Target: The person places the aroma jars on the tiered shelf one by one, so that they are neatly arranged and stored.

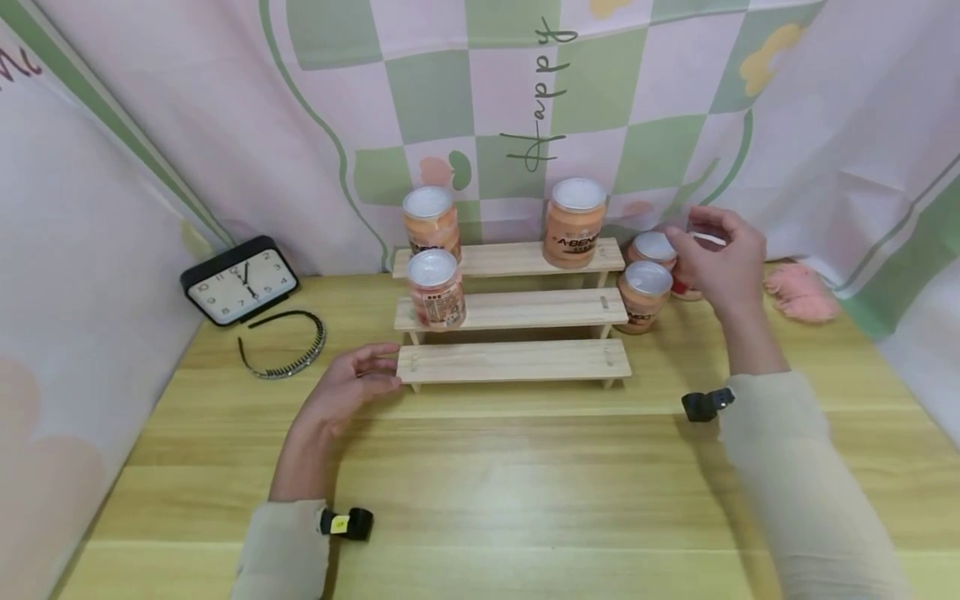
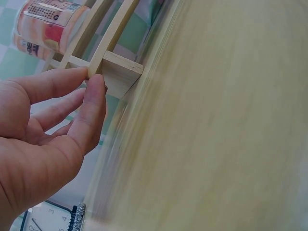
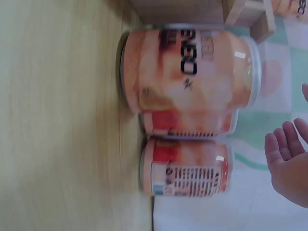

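Observation:
A three-step wooden display stand (image 1: 517,360) stands on the table. My left hand (image 1: 352,385) is at the left end of its lowest step, thumb and index fingertip pinching the plank's corner (image 2: 122,65). Two peach-printed cans, one left (image 1: 431,218) and one right (image 1: 573,229), stand on the top step, and another can (image 1: 438,300) is on the middle step's left end. Right of the stand, three more cans are grouped, the front one (image 1: 643,300) nearest me. Over this group hovers my right hand (image 1: 723,254), fingers bent loosely and apart from the can tops (image 3: 231,166).
On the left lie a black-framed clock (image 1: 243,279) and a dark toothed headband (image 1: 300,354). A pink fluffy bundle (image 1: 802,293) sits at the far right. A checked curtain (image 1: 517,92) hangs directly behind the stand.

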Action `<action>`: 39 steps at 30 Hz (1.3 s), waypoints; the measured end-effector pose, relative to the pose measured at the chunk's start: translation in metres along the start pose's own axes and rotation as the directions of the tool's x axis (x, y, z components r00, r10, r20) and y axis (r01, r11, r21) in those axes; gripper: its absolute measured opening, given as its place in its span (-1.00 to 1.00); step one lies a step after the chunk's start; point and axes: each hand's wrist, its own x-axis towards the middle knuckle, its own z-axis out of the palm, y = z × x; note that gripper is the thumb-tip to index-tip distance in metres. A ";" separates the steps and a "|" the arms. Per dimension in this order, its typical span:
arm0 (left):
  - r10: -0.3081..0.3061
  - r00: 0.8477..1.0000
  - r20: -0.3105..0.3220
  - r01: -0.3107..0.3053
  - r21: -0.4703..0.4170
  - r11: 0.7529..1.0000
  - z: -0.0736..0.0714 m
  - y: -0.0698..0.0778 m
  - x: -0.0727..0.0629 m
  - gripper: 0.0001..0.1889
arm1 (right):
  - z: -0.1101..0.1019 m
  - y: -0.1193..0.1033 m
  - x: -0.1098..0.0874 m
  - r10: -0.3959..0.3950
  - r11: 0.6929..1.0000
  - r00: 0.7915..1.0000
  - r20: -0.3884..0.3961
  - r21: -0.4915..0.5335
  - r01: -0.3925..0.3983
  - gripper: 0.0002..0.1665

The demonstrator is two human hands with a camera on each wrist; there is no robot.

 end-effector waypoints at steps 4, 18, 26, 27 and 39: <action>-0.002 1.000 -0.004 0.002 0.008 1.000 0.000 0.000 0.000 -0.38 | -0.007 0.004 0.007 0.045 0.999 0.999 0.031 -0.029 -0.044 -0.46; -0.010 1.000 -0.011 0.010 0.006 1.000 0.001 0.000 -0.001 -0.37 | -0.025 0.028 0.027 0.198 0.958 0.976 0.096 -0.228 -0.172 -0.05; -0.011 1.000 -0.014 0.011 0.006 1.000 0.001 0.001 -0.001 -0.37 | -0.028 0.040 0.029 0.228 0.938 0.966 0.121 -0.294 -0.185 0.01; -0.012 1.000 -0.013 0.012 0.007 1.000 0.001 0.001 -0.001 -0.37 | -0.028 0.042 0.029 0.236 0.934 0.964 0.125 -0.303 -0.190 0.03; -0.011 1.000 -0.012 0.011 0.002 1.000 0.002 -0.001 -0.001 -0.38 | -0.032 0.066 0.030 0.239 0.934 0.955 0.174 -0.310 -0.177 0.12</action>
